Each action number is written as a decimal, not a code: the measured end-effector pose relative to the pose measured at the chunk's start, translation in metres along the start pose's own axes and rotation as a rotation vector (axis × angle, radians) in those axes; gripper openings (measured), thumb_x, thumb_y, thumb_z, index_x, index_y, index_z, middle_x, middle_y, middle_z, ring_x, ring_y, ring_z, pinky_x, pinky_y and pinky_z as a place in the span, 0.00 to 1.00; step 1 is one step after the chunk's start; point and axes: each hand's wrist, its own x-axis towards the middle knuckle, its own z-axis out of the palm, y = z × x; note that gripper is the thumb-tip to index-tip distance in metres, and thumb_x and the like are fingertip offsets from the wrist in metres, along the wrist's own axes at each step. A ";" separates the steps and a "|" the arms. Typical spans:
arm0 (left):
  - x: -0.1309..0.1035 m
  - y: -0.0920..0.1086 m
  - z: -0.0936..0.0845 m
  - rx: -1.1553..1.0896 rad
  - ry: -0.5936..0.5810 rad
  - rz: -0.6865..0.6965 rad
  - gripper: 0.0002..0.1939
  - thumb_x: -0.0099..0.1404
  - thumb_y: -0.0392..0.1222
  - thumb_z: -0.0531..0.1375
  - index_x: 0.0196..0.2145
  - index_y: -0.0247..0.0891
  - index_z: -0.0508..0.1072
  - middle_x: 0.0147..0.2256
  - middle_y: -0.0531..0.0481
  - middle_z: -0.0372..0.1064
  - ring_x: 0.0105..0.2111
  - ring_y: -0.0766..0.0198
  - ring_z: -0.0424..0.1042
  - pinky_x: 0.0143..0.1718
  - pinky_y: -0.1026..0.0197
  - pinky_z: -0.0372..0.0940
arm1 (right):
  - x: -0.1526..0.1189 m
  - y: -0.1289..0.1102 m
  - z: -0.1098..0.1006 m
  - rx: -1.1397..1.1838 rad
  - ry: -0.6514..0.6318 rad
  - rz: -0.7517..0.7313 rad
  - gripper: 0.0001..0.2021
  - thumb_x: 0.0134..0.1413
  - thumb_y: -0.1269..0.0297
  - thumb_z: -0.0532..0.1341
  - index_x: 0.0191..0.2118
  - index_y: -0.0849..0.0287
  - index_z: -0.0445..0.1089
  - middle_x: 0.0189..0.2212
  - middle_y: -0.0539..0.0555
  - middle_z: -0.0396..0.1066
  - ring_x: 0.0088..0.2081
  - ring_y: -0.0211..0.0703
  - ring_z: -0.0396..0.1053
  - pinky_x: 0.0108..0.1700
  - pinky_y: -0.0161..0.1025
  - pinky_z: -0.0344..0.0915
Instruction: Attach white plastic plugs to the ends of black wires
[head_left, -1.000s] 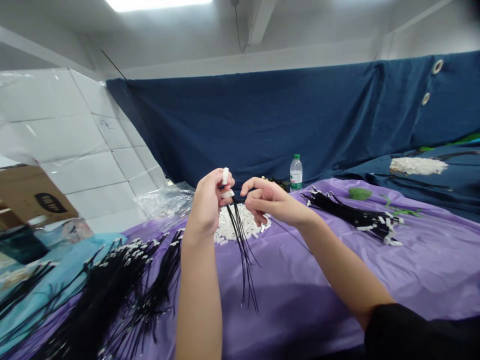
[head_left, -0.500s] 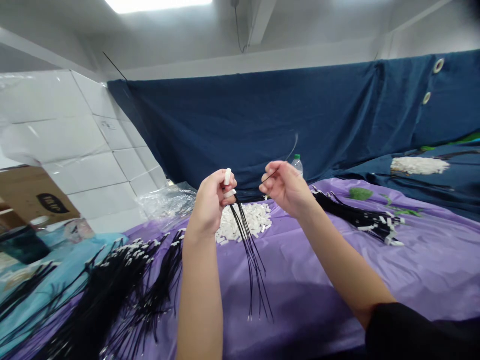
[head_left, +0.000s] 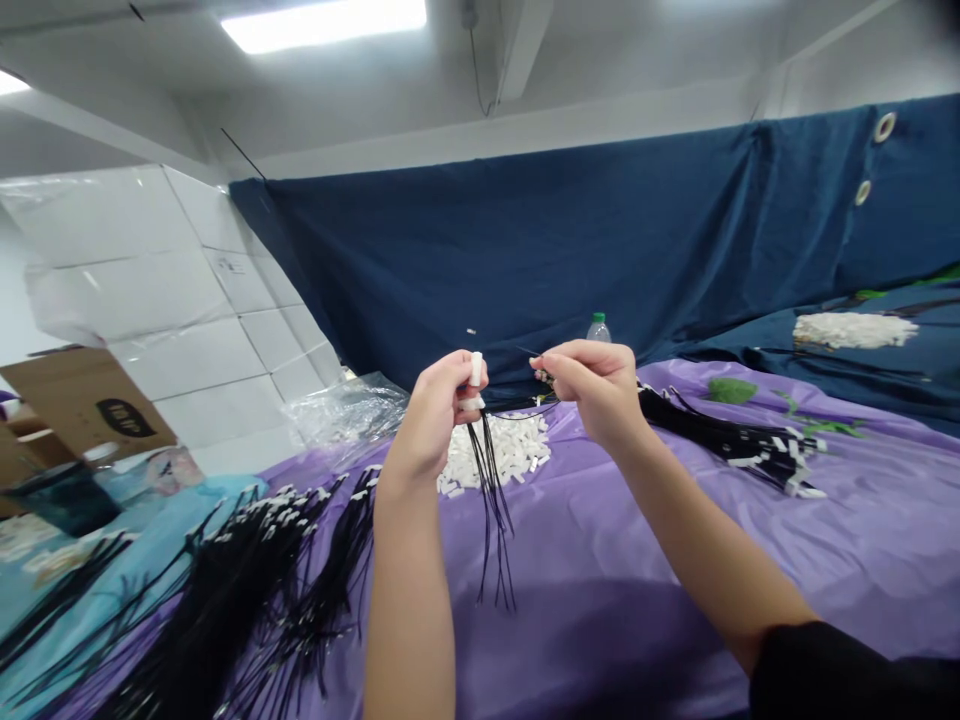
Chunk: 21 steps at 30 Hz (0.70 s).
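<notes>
My left hand (head_left: pixel 442 405) is closed around several black cords (head_left: pixel 491 490), which dangle below it with thin tips. A small white plastic piece (head_left: pixel 476 369) stands up between its thumb and forefinger, and another white piece shows lower at the fingers. To the right, at about the same height, my right hand (head_left: pixel 592 385) pinches a thin black cord (head_left: pixel 528 351), its tip poking out toward the left hand. A dark strand also runs between the two hands. Below and behind the left hand lies a heap of small white pieces (head_left: pixel 499 450) on the purple cloth (head_left: pixel 585 560).
Bundles of black cords with white ends (head_left: pixel 217 560) lie at the left, and another bundle (head_left: pixel 727 430) at the right. A green-capped bottle (head_left: pixel 598 328) stands behind my right hand. Clear plastic wrap (head_left: pixel 349 410), a cardboard box (head_left: pixel 97 400) and stacked white boxes (head_left: pixel 210 300) are at the left.
My right hand has turned, and the cord in it now points left instead of up and right. My left hand has shifted slightly right and down in view, still holding the cords.
</notes>
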 end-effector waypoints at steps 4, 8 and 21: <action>-0.003 0.003 0.000 0.015 0.004 -0.003 0.07 0.60 0.37 0.53 0.25 0.35 0.60 0.27 0.53 0.49 0.21 0.75 0.48 0.19 0.70 0.42 | -0.001 0.002 -0.002 -0.018 0.007 -0.113 0.05 0.46 0.69 0.65 0.22 0.58 0.76 0.13 0.46 0.59 0.18 0.30 0.51 0.21 0.33 0.48; -0.005 0.006 0.001 -0.011 -0.003 -0.011 0.06 0.60 0.37 0.52 0.26 0.35 0.60 0.27 0.54 0.49 0.21 0.75 0.47 0.19 0.70 0.42 | 0.001 -0.001 -0.006 -0.013 0.017 -0.126 0.05 0.43 0.69 0.64 0.21 0.58 0.75 0.13 0.46 0.61 0.16 0.29 0.51 0.19 0.32 0.46; -0.008 0.008 0.002 -0.006 0.002 0.002 0.06 0.59 0.37 0.52 0.26 0.35 0.61 0.26 0.54 0.48 0.22 0.74 0.47 0.20 0.69 0.41 | -0.002 -0.004 -0.003 -0.042 0.049 -0.099 0.05 0.41 0.70 0.64 0.20 0.58 0.75 0.13 0.46 0.61 0.16 0.30 0.50 0.20 0.33 0.46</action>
